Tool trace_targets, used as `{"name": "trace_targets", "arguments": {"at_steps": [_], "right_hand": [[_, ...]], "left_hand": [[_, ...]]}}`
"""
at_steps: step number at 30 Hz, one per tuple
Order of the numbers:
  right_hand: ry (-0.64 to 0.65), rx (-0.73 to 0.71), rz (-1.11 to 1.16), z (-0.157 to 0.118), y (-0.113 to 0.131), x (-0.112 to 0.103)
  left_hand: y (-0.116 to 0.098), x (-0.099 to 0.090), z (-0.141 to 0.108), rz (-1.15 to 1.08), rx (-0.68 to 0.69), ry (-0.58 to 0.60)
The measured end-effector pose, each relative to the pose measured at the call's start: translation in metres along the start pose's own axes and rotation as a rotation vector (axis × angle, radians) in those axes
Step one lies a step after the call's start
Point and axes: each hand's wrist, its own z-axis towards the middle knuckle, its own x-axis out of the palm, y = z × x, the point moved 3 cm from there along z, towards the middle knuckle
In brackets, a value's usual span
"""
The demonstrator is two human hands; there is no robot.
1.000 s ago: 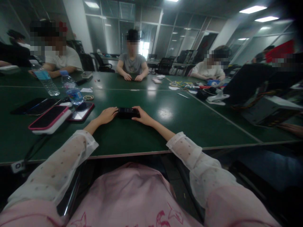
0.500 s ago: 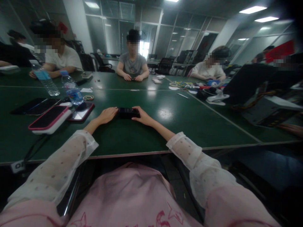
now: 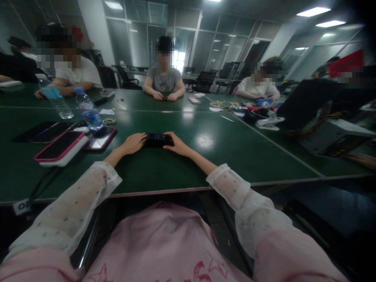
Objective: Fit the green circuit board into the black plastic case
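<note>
Nearest to camera: pink garment (image 3: 158,243) with darker pink print; sheer white sleeves (image 3: 67,207) with dark dots, pushed back from both wrists. Ahead: near edge of green table (image 3: 188,170), beneath both forearms.

Over table, central position: black device (image 3: 158,140), oblong, long side crosswise, between left hand (image 3: 134,143) and right hand (image 3: 175,144). Right hand: curled about right end of device, thumb at near side, fingers at far side, gripping. Left hand: palm down, fingers extended, fingertips touching left end of device; thumb hidden, cannot tell whether gripping.

To left of left hand: pink-edged phone (image 3: 60,145) on top of white box (image 3: 70,156); just beside, red-edged phone (image 3: 102,141); farther left, dark flat devices (image 3: 53,132).

Behind phones: bottle with blue cap (image 3: 91,115), tape roll (image 3: 109,121) to its right, second bottle (image 3: 60,102) to its left. To right, beyond right hand: thin pen-like item (image 3: 227,118), white clip stand (image 3: 270,122), grey metal box (image 3: 337,137).

Across table: person in grey shirt (image 3: 165,80), both hands at small dark object (image 3: 165,98); persons in white shirts (image 3: 79,72) to either side; coloured cables (image 3: 232,105) near right-hand one.

Farthest: black office chairs (image 3: 205,81), glass partitions (image 3: 160,15), lit ceiling panels (image 3: 313,11).
</note>
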Motion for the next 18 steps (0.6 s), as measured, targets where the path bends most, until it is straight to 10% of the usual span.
{"name": "trace_targets", "arguments": {"at_steps": [18], "right_hand": [[0.007, 0.012, 0.007, -0.0005, -0.0011, 0.0001]], "left_hand": [[0.0005, 0.0006, -0.0003, 0.003, -0.006, -0.008]]}}
